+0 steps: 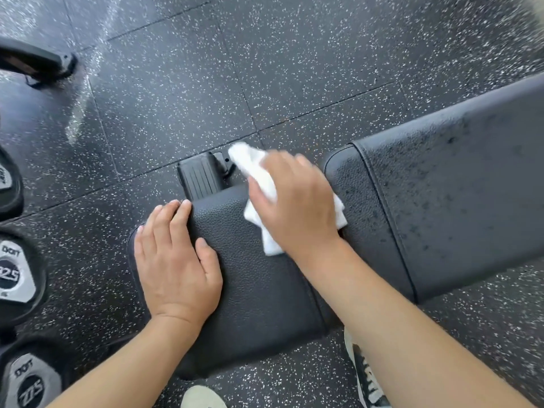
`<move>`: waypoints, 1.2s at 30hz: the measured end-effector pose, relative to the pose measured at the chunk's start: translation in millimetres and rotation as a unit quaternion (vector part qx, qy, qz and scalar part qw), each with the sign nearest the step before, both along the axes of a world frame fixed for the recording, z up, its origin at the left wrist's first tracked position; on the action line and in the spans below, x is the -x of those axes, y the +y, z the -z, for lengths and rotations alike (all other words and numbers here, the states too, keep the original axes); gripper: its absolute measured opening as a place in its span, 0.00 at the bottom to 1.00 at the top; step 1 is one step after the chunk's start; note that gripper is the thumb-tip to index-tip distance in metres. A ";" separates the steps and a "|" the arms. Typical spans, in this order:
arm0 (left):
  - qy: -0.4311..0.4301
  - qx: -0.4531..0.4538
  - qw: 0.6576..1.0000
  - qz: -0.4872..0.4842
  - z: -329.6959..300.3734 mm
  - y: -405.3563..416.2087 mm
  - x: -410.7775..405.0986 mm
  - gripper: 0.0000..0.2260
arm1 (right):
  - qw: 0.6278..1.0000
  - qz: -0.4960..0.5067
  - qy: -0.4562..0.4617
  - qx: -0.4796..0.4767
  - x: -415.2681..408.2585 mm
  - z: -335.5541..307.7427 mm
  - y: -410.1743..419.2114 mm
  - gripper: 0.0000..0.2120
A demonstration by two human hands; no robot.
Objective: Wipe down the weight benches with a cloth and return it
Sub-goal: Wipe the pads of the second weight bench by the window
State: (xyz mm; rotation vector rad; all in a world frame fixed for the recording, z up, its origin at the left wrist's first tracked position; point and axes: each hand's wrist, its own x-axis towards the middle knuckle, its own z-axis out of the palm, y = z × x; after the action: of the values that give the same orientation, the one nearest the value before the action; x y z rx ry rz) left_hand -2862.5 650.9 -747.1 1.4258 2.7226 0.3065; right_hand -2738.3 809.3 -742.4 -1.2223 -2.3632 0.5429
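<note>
Person leans over a black padded weight bench [265,290], seen from above. The L hand [176,260] lies flat and open on the seat pad's near-left corner, fingers spread a bit, tips reaching the pad's far edge; it grips nothing. The R hand [297,207] is pressed down on a white cloth [259,178], fingers curled over it w/ the cloth bunched underneath. The cloth sits at the seat pad's far-right edge, right by the gap between seat pad and back pad [456,187]; one end sticks out past the fingers toward the floor side, another corner shows beside the wrist. R hand is slightly blurred.

Back pad runs off to the right and its surface is dotted w/ dark speckles, esp. the middle part; can't tell what they are. A ribbed black frame foot [200,181] pokes out from under the seat pad's far edge, just left of the cloth.

Floor [265,69] is black rubber tile w/ white flecks. Dumbbell ends [14,275] line the left edge, one reading 22.5. Two shoes [368,378] show at the bottom, under the forearms.
</note>
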 end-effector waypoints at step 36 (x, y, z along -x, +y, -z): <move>-0.057 0.020 0.998 -0.008 -9.1 -4.7 0.8 0.26 | 0.972 -0.197 -0.031 -0.123 -89.7 7.7 -100.8 0.09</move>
State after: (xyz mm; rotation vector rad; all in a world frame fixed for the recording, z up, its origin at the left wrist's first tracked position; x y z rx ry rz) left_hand -2863.3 646.2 -738.0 1.3329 2.6348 0.3220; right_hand -2648.6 708.5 -750.1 -0.6729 -2.6476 0.3190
